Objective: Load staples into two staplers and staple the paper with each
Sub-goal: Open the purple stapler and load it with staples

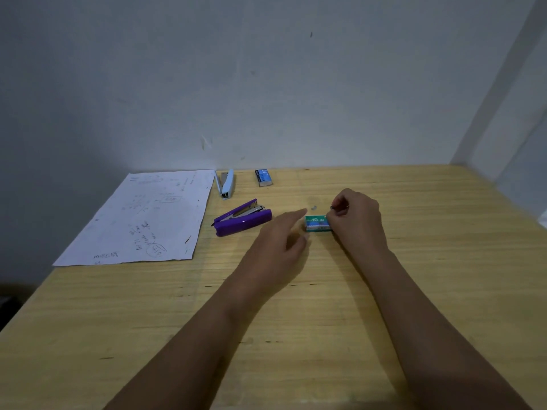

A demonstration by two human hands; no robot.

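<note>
While the paper (142,217) lies unstapled on the wooden table (414,291) beside the gaping purple stapler (242,220), loading seems barely begun; the pale blue stapler (227,184) and blue staple box (263,177) wait by the wall. Left hand (275,247), blurred, fingers loosely extended, reaches the green staple box (317,224); right hand (358,220) pinches a thin sliver (333,207) at its far end, probably staples, too small to confirm.
</note>
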